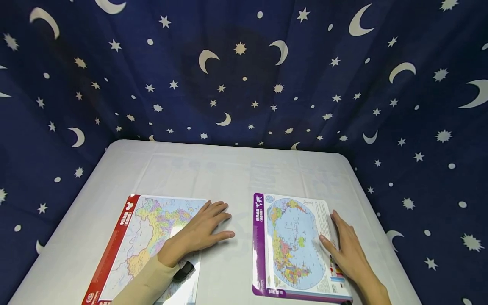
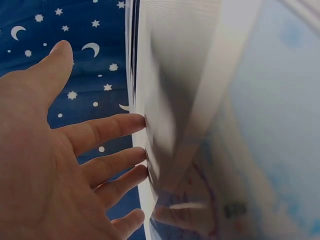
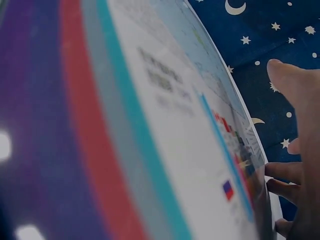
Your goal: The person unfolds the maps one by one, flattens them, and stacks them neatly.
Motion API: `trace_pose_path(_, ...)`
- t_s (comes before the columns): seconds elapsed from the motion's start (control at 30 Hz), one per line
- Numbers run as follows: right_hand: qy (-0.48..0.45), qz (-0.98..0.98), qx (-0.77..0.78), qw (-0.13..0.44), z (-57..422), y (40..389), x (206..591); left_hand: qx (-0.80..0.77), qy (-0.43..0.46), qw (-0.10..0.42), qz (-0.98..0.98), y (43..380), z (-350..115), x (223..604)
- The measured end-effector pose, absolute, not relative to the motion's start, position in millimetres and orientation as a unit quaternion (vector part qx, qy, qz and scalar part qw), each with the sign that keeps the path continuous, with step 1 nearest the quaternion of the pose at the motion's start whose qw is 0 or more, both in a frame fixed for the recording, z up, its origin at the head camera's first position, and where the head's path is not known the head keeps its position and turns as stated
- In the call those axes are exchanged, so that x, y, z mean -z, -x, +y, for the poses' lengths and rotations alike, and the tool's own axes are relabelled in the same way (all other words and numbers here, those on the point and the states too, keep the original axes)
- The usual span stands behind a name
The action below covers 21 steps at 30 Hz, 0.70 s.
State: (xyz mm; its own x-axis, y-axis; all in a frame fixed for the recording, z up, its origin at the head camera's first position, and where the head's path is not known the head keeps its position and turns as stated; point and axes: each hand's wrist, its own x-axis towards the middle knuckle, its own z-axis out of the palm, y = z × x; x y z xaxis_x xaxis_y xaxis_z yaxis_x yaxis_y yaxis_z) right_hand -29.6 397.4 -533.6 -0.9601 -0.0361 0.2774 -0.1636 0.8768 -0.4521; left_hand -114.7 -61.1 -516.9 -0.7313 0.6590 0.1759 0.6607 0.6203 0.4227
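Observation:
A laminated map sheet with a red border strip lies at the left of the table. My left hand reaches across its right edge, fingers straight and spread, thumb held apart. In the left wrist view those fingertips are right at the white surface beside the map. A world map with a purple border strip lies to the right. Along its right edge rests my right hand, fingers extended and thumb over the margin. Up close, the right wrist view shows the world map's white margin and coloured bands.
A white-covered table with rounded far corners carries both maps, with a strip of cloth between them. Behind and at the sides hangs a dark blue curtain with moons and stars. A black strap sits on the left wrist.

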Motion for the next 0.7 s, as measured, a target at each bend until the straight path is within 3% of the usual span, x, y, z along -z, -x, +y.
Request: trace_pose_path(0.7,-0.071,-0.952,-0.256,0.152,401,29,544,0.214,0.389,-0.001,-0.896,113,-48,514)
